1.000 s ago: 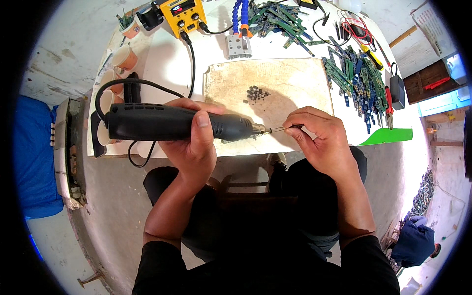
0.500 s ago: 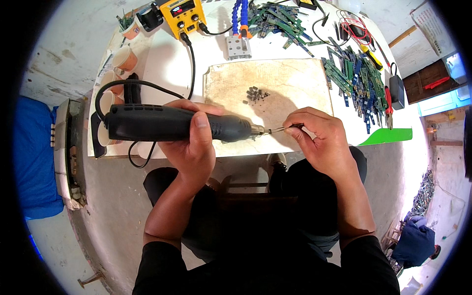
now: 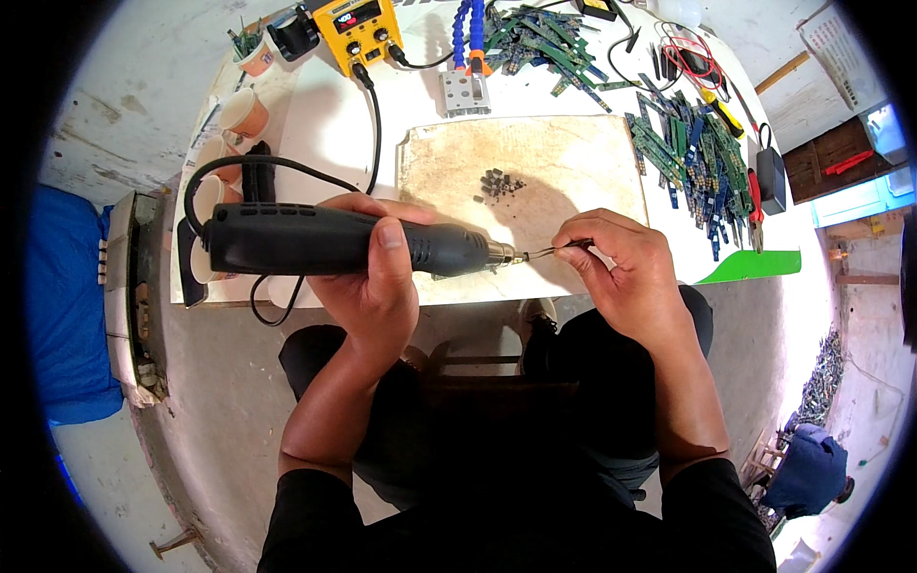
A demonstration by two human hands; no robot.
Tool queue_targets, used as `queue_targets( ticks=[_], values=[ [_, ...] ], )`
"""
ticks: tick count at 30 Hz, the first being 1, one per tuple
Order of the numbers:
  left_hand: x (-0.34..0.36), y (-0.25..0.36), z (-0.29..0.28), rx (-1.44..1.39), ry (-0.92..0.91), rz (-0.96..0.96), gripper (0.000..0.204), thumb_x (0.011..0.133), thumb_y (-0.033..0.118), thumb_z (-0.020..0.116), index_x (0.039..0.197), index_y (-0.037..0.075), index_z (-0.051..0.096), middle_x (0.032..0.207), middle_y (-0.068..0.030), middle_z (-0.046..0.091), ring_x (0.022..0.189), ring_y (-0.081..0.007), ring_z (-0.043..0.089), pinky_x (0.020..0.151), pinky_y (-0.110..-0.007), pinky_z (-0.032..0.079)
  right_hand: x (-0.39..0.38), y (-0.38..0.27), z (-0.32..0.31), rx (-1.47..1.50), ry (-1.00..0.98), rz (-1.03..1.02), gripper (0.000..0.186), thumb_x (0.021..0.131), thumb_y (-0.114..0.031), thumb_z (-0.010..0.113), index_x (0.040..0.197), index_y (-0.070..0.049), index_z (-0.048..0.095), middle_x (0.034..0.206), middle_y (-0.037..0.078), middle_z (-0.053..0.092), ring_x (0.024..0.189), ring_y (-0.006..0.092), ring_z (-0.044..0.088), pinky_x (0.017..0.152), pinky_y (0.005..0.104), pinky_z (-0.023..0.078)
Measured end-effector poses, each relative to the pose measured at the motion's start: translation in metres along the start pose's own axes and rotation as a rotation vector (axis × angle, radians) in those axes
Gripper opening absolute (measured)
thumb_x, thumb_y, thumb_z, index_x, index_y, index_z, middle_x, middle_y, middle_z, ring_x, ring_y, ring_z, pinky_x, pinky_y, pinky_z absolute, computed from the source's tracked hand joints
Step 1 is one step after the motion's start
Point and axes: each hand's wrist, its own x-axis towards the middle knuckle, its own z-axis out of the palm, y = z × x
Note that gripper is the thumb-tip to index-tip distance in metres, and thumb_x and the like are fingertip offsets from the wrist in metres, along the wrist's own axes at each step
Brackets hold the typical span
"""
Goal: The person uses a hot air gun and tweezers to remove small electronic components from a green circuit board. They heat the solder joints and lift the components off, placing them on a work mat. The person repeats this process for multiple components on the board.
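My left hand [image 3: 380, 267] is wrapped round a black hot-air gun [image 3: 291, 239], held level with its metal nozzle [image 3: 501, 252] pointing right. In my right hand [image 3: 626, 272], thumb and fingers pinch a pair of thin metal tweezers [image 3: 544, 252]. Their tips meet the front of the nozzle closely, where a tiny dark piece seems to sit, too small to name. Beneath both tools lies a stained, pale square work board [image 3: 430, 158]. A small heap of black chips [image 3: 500, 183] rests on it, beyond the nozzle. The gun covers part of the board's near edge.
A yellow heat station [image 3: 353, 33] stands at the back left, cabled to the gun. Paper cups [image 3: 245, 113] line the left edge. Green circuit-board strips [image 3: 697, 153] are piled right and at the back, near red-handled pliers [image 3: 756, 205]. Another person [image 3: 807, 468] is far right.
Both hands stay almost in place, still gripping the hot-air gun and tweezers. The other person at the far right has shifted slightly.
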Motion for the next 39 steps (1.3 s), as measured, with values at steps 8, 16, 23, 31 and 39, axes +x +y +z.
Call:
queue_targets(
  ticks=[8, 16, 23, 31, 39],
  values=[
    [0.001, 0.002, 0.004, 0.083, 0.019, 0.012, 0.023, 0.095, 0.019, 0.053, 0.106, 0.001, 0.045, 0.078, -0.0183, 0.068, 0.075, -0.0195, 0.066, 0.08, -0.03, 0.053, 0.0, 0.001, 0.001, 0.013, 0.016, -0.012, 0.009, 0.083, 0.0, 0.07, 0.09, -0.003, 0.065, 0.085, 0.011, 0.066, 0.073, 0.0267, 0.065, 0.064, 0.0311, 0.051],
    [0.0, 0.003, 0.004, 0.069, 0.02, 0.0, 0.022, 0.095, 0.017, 0.055, 0.107, 0.0, 0.045, 0.08, -0.0172, 0.068, 0.077, -0.0192, 0.066, 0.081, -0.03, 0.053, 0.001, 0.0, 0.0, 0.001, 0.015, 0.002, 0.009, 0.083, -0.001, 0.07, 0.09, -0.003, 0.065, 0.086, 0.011, 0.067, 0.072, 0.0248, 0.065, 0.063, 0.0306, 0.051],
    [0.001, 0.005, 0.007, 0.091, 0.029, 0.004, 0.022, 0.096, 0.02, 0.053, 0.106, 0.001, 0.045, 0.078, -0.0173, 0.067, 0.074, -0.0192, 0.065, 0.081, -0.03, 0.052, 0.0, -0.001, 0.0, 0.014, 0.019, 0.001, 0.009, 0.084, -0.001, 0.07, 0.091, -0.003, 0.065, 0.085, 0.011, 0.067, 0.072, 0.0241, 0.065, 0.063, 0.0304, 0.051],
    [0.004, 0.006, -0.001, 0.115, 0.042, 0.0, 0.021, 0.097, 0.021, 0.052, 0.105, 0.002, 0.046, 0.078, -0.0169, 0.068, 0.074, -0.0187, 0.066, 0.076, -0.028, 0.053, 0.001, 0.002, 0.0, -0.004, 0.089, 0.004, 0.009, 0.084, 0.001, 0.069, 0.092, -0.002, 0.065, 0.087, 0.012, 0.067, 0.074, 0.0261, 0.067, 0.065, 0.0309, 0.051],
    [0.011, 0.004, -0.008, 0.059, 0.09, -0.007, 0.026, 0.098, 0.026, 0.054, 0.106, 0.003, 0.047, 0.079, -0.0151, 0.068, 0.074, -0.018, 0.066, 0.074, -0.026, 0.053, 0.027, 0.01, 0.021, 0.007, 0.291, 0.033, 0.007, 0.085, 0.002, 0.066, 0.092, 0.0, 0.065, 0.087, 0.014, 0.067, 0.077, 0.0279, 0.068, 0.068, 0.0314, 0.051]
  ],
)
